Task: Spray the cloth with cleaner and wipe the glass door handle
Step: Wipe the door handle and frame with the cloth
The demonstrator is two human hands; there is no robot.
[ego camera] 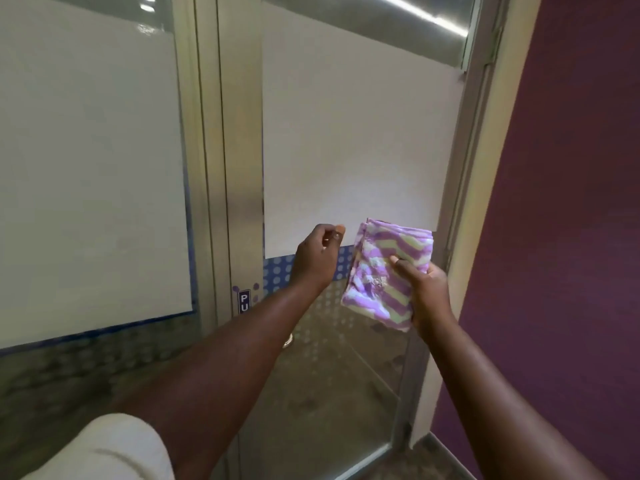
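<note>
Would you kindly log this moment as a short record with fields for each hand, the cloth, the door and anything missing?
right hand: holds the folded cloth, thumb on top
cloth: purple and pale green stripes, folded, held up in front of the glass door
left hand: loosely curled, empty, beside the cloth, not touching it
door sign: letters "PU" visible, the rest hidden by the left arm
spray bottle: none in view
handle: not clearly visible

Your left arm is covering most of the door handle and cutting the sign off at "PU". Your right hand is hiding the cloth's back edge. Left fingers are curling out of view.
</note>
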